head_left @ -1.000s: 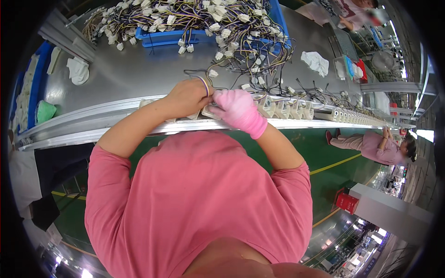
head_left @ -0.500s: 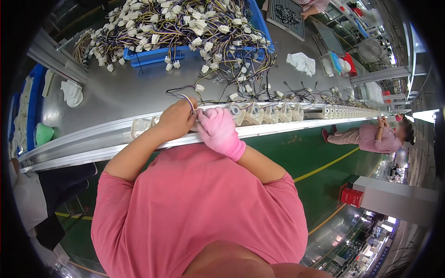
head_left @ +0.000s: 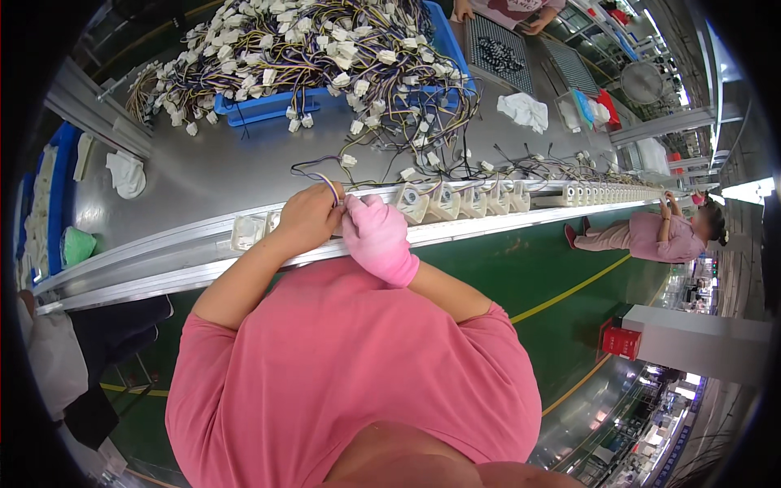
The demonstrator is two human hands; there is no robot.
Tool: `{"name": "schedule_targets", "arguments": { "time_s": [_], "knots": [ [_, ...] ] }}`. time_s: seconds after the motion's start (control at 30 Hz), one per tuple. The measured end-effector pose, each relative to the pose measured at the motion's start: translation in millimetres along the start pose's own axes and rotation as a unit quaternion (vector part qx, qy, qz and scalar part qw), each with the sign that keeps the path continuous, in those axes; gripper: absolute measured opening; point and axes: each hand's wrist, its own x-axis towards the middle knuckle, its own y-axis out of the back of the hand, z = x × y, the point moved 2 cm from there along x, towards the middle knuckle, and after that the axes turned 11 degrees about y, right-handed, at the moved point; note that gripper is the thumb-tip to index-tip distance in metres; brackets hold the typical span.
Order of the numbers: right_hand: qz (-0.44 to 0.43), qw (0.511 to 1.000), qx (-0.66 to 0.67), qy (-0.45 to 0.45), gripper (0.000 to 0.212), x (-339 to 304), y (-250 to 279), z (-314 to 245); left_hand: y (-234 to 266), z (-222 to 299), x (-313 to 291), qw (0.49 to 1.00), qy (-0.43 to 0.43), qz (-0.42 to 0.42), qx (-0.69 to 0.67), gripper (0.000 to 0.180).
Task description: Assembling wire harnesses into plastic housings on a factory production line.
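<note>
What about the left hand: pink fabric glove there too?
No, the left hand is bare; only the right hand wears the pink fabric glove.

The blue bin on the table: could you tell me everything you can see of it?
The blue bin looks like hard plastic. Parts of its front and right walls show; a heap of wire bundles with white connectors hides much of the rest and spills over its front and sides. It sits on the grey, metal-looking table, beyond the left hand and gloved right hand, and neither touches it.
</note>
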Motion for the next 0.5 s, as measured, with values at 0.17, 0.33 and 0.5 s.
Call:
{"name": "schedule_targets", "arguments": {
  "time_s": [0.17, 0.33, 0.5],
  "knots": [
    [-0.023, 0.999, -0.036, -0.005, 0.02, -2, 2, -8, 2, 1, 0, 1.0, -0.017, -0.002, 0.001, 0.016],
    [-0.02, 0.999, -0.006, 0.046, 0.016, 3, 0, 2, 2, -1, 2, 0.999, 0.011, -0.03, -0.003, 0.015],
    [-0.044, 0.997, 0.039, 0.052, 0.01, 3, 5, 2, 4, 0, 1, 0.999, 0.02, -0.04, -0.009, 0.015]
  ]
}}
